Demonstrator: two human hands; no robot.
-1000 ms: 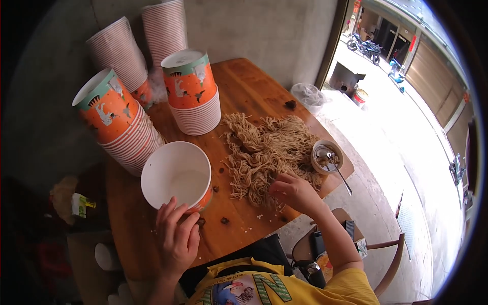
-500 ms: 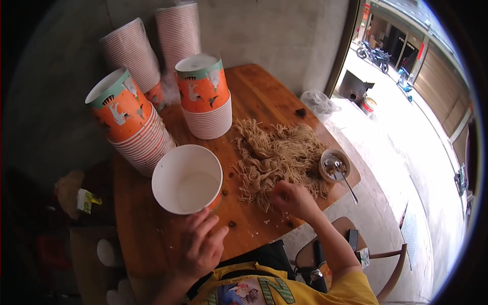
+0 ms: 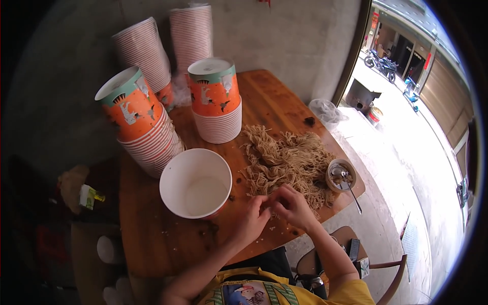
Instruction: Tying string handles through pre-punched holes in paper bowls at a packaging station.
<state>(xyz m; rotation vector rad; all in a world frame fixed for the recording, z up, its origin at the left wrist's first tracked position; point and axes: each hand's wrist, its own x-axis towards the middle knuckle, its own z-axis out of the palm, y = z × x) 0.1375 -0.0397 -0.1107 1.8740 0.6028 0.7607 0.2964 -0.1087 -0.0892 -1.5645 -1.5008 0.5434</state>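
A heap of tan, crinkled strands, like noodles or cord, lies loose on the right half of the wooden table. At its near edge my left hand and my right hand meet, fingertips pinched together. Whatever they hold, if anything, is hidden behind the fingers. Just left of my hands stands a big white paper bucket, its mouth facing up, with nothing seen inside. A small bowl with a metal spoon in it stands by the heap's right side.
Two stacks of orange-and-green paper buckets, a left stack and a middle stack, stand upside down behind the white bucket. Taller wrapped stacks lean near the wall. A clear plastic bag and a wooden chair are at the right.
My left hand has left the white bucket's near rim and moved right to meet my right hand. The right hand stays by the strands' near edge. The view has shifted slightly.
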